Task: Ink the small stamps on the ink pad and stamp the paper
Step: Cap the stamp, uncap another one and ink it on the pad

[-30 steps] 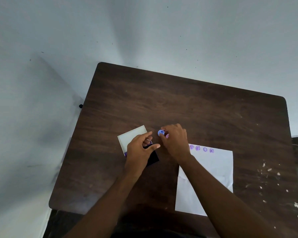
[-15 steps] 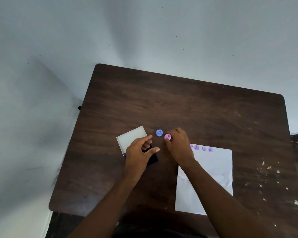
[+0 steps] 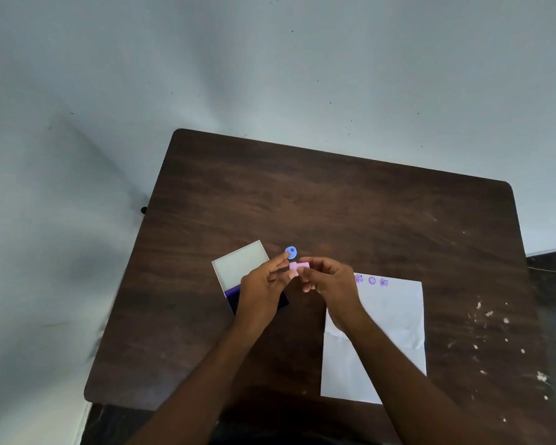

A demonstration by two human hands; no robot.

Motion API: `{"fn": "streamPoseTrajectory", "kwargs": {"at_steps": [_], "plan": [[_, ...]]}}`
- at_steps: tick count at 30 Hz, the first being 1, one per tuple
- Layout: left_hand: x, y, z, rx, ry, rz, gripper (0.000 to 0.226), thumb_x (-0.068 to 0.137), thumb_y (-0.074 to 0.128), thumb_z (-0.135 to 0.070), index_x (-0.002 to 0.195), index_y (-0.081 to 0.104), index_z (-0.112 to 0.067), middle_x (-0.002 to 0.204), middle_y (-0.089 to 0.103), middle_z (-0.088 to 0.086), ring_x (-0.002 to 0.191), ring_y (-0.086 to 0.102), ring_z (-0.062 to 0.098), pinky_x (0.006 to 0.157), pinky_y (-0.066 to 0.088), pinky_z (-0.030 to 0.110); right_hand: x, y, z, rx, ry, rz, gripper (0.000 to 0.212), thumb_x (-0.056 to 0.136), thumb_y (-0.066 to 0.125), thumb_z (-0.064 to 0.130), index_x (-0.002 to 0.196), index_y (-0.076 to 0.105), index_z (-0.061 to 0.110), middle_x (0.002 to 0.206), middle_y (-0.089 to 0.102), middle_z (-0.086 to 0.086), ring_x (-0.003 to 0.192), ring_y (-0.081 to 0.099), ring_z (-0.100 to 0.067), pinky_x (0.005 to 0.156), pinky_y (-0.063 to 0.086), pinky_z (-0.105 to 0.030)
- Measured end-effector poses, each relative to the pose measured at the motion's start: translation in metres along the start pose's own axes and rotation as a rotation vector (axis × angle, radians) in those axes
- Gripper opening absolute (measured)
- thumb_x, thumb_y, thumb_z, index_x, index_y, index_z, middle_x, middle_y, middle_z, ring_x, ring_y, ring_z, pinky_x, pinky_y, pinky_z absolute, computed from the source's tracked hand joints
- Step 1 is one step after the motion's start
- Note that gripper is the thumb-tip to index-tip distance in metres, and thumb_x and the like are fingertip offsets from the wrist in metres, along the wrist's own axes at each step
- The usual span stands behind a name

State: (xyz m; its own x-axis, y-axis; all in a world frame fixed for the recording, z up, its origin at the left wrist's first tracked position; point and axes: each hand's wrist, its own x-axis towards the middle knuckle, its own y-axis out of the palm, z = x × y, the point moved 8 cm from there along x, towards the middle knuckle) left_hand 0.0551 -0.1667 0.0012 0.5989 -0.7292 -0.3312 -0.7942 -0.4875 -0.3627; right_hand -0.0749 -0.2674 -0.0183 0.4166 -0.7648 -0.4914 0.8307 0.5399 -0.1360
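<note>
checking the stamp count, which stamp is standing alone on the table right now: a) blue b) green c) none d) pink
a: the blue stamp stands alone on the table beyond the hands, while the pink stamp is held between the left hand and right hand.

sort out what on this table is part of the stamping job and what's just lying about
Part of the job:
- pink stamp, held between both hands
- blue stamp, standing on the table
- ink pad with its open white lid
- paper with purple stamp prints along its top edge

Just lying about:
- white flecks on the table's right side
</note>
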Motion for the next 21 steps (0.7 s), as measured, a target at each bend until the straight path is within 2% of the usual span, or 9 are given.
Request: {"fn": "streamPoseTrajectory", "kwargs": {"at_steps": [2, 4, 7, 10, 12, 15, 18, 21], "plan": [[-0.001, 0.001, -0.004, -0.029, 0.011, 0.023, 0.028, 0.089, 0.066, -0.04, 0.116, 0.07, -0.03, 0.097, 0.065, -0.026, 0.085, 0.062, -0.012, 0.071, 0.04, -0.005, -0.006, 0.005, -0.002, 0.118, 0.031, 0.059, 0.013, 0.081, 0.076, 0.027, 0.094, 0.078, 0.026, 0.083, 0.077, -0.007, 0.068, 0.068, -0.024, 0.065, 0.057, -0.026], [-0.003, 0.002, -0.005, -0.111, 0.017, 0.059, 0.019, 0.087, 0.07, -0.035, 0.105, 0.072, -0.038, 0.092, 0.072, -0.028, 0.09, 0.068, -0.004, 0.072, 0.046, 0.002, -0.012, 0.01, -0.004, 0.243, 0.078, 0.113, 0.019, 0.079, 0.075, 0.029, 0.096, 0.078, 0.022, 0.089, 0.076, -0.014, 0.072, 0.068, -0.025, 0.067, 0.057, -0.028], [-0.007, 0.001, -0.006, -0.178, 0.02, 0.08, 0.023, 0.083, 0.075, -0.027, 0.105, 0.074, -0.034, 0.091, 0.074, -0.026, 0.09, 0.069, -0.005, 0.073, 0.049, 0.006, -0.017, 0.012, -0.005, 0.374, 0.132, 0.132, 0.025, 0.074, 0.076, 0.028, 0.096, 0.078, 0.015, 0.094, 0.076, -0.015, 0.08, 0.072, -0.028, 0.066, 0.058, -0.026], [-0.011, 0.0, -0.006, -0.195, 0.034, 0.066, 0.022, 0.083, 0.076, -0.024, 0.102, 0.074, -0.035, 0.089, 0.072, -0.03, 0.089, 0.07, -0.004, 0.075, 0.05, 0.007, -0.021, 0.014, -0.003, 0.422, 0.13, 0.14, 0.015, 0.082, 0.073, 0.015, 0.096, 0.078, 0.011, 0.096, 0.076, -0.015, 0.083, 0.073, -0.028, 0.065, 0.058, -0.026], [-0.012, -0.001, -0.003, -0.211, 0.023, 0.056, 0.023, 0.082, 0.077, -0.024, 0.103, 0.075, -0.033, 0.092, 0.075, -0.024, 0.091, 0.071, 0.0, 0.081, 0.054, 0.014, -0.023, 0.017, -0.003, 0.462, 0.132, 0.148, 0.015, 0.085, 0.07, 0.01, 0.098, 0.077, 0.006, 0.097, 0.075, -0.018, 0.082, 0.072, -0.027, 0.063, 0.057, -0.026], [-0.012, -0.005, 0.0, -0.191, 0.005, 0.038, 0.029, 0.079, 0.079, -0.027, 0.108, 0.075, -0.025, 0.096, 0.076, -0.015, 0.091, 0.072, 0.005, 0.086, 0.056, 0.024, -0.027, 0.019, 0.003, 0.484, 0.113, 0.193, 0.022, 0.083, 0.07, 0.013, 0.103, 0.074, 0.003, 0.097, 0.075, -0.018, 0.079, 0.07, -0.025, 0.064, 0.056, -0.026], [-0.014, -0.01, -0.001, -0.193, 0.009, 0.039, 0.026, 0.078, 0.08, -0.029, 0.104, 0.076, -0.032, 0.092, 0.076, -0.019, 0.089, 0.071, 0.003, 0.084, 0.057, 0.022, -0.03, 0.021, 0.004, 0.47, 0.12, 0.214, 0.03, 0.081, 0.07, 0.015, 0.107, 0.072, 0.001, 0.098, 0.074, -0.019, 0.078, 0.07, -0.023, 0.066, 0.056, -0.027], [-0.016, -0.014, -0.002, -0.182, 0.025, 0.037, 0.022, 0.077, 0.08, -0.031, 0.097, 0.076, -0.041, 0.087, 0.074, -0.026, 0.087, 0.07, -0.001, 0.08, 0.056, 0.016, -0.03, 0.022, 0.001, 0.422, 0.139, 0.199, 0.027, 0.086, 0.068, 0.013, 0.11, 0.071, 0.001, 0.103, 0.073, -0.021, 0.081, 0.07, -0.025, 0.071, 0.055, -0.03]]}}
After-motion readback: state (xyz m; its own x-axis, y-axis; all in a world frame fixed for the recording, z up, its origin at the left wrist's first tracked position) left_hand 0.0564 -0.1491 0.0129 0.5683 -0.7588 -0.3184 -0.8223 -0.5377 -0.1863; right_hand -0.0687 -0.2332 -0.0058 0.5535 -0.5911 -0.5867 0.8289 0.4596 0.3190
